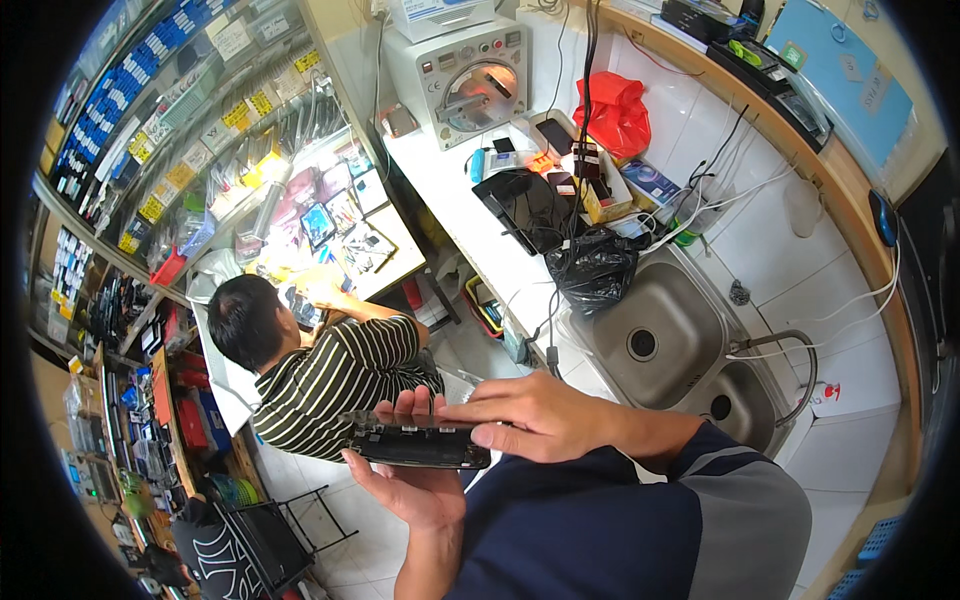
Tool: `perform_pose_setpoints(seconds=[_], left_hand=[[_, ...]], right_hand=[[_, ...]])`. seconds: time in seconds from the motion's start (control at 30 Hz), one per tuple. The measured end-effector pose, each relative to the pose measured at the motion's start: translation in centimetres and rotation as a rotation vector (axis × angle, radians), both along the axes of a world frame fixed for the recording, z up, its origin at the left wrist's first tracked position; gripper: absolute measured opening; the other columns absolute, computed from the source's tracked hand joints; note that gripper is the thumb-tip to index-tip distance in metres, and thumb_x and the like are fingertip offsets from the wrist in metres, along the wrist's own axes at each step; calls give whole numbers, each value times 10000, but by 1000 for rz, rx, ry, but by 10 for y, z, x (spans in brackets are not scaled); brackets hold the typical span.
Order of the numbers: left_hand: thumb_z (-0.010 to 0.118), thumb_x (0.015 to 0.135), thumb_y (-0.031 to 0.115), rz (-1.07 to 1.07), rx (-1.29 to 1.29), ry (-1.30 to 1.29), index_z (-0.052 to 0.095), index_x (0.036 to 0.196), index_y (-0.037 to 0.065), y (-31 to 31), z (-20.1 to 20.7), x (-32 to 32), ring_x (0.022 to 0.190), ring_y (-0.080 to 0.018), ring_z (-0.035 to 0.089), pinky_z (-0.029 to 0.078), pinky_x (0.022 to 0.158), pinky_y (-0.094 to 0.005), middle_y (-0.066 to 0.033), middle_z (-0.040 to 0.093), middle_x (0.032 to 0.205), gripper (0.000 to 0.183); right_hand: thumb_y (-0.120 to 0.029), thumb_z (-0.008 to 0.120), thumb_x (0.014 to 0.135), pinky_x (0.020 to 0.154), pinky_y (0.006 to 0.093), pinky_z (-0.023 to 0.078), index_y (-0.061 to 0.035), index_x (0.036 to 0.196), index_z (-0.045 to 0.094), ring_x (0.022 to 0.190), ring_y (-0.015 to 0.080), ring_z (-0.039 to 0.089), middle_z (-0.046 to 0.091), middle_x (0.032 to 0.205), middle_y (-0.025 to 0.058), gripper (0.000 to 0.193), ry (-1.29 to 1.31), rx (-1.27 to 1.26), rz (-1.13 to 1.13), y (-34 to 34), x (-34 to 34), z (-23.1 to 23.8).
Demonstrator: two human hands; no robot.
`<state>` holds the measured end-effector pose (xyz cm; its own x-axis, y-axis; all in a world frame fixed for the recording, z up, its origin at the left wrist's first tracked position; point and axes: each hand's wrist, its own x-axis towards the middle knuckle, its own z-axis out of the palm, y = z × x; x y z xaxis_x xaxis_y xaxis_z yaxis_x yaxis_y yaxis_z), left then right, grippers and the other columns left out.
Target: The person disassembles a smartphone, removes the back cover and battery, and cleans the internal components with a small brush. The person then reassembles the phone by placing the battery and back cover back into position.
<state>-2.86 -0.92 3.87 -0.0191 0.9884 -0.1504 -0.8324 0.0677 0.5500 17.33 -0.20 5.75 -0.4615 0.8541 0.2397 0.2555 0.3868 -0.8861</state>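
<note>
Step in hand looks like close handling or checking of a dark phone (pixel 420 446), probably opened up, since small metallic parts show along its far edge; too small to identify them. Phone is held up in front of the person's body, above the floor, clear of any bench.

Left hand (pixel 428 497) is under it, palm up: thumb at the near left edge, fingertips close together and curled up past the far edge, so it's cradled, not clamped. Right hand (pixel 552 418) comes over the right end, index stretched out along the far side, thumb tip at the upper right edge. Thumb and index slightly apart; can't tell if they pinch a part or only touch. Its other fingers are mostly hidden.

Next move likely calls for a steady left palm and light right-hand fingertip work at that far edge; slipping or tugging something thin seems the main risk.

Long axis runs left to right across the body, right end dipping slightly toward the person. Broad side with parts faces roughly up. Which end is the phone's top: can't tell.

Co-worker in striped shirt (pixel 330 385) sits beyond, left; sink (pixel 655 318) at right.
</note>
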Motion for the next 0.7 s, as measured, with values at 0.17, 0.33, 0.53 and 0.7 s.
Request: perform_pose_setpoints(seconds=[0.17, 0.33, 0.53, 0.7], left_hand=[[432, 1072, 677, 8, 58, 2, 507, 1457, 13, 5, -4, -3, 1269, -301, 624, 455, 1189, -528, -156, 650, 1309, 771], [364, 1045, 778, -42, 155, -46, 428, 1548, 10, 15, -7, -6, 1245, -279, 612, 422, 1188, -520, -126, 644, 1318, 920], [342, 1017, 820, -119, 169, -213, 456, 1510, -22, 24, -23, -19, 1034, -258, 588, 484, 955, -429, -112, 624, 1175, 982], [345, 1033, 769, -152, 253, -272, 482, 1468, -7, 28, -18, -26, 1041, -264, 573, 481, 951, -431, -128, 612, 1183, 900]], right_hand=[[-377, 804, 932, 700, 370, 604, -103, 1410, 682, 821, 271, 736, 671, 1245, 127, 564, -125, 241, -80, -11, -14, -9], [-444, 810, 907, 660, 368, 609, -80, 1387, 672, 829, 273, 744, 660, 1218, 126, 618, -267, 332, -111, -18, -24, -14], [-255, 892, 828, 685, 368, 594, 9, 1330, 654, 848, 284, 731, 684, 1098, 134, 616, -91, 315, -200, -18, -33, -21], [-158, 893, 801, 691, 402, 548, -6, 1146, 687, 813, 312, 679, 695, 963, 131, 429, -77, 320, -213, -15, -33, -25]])
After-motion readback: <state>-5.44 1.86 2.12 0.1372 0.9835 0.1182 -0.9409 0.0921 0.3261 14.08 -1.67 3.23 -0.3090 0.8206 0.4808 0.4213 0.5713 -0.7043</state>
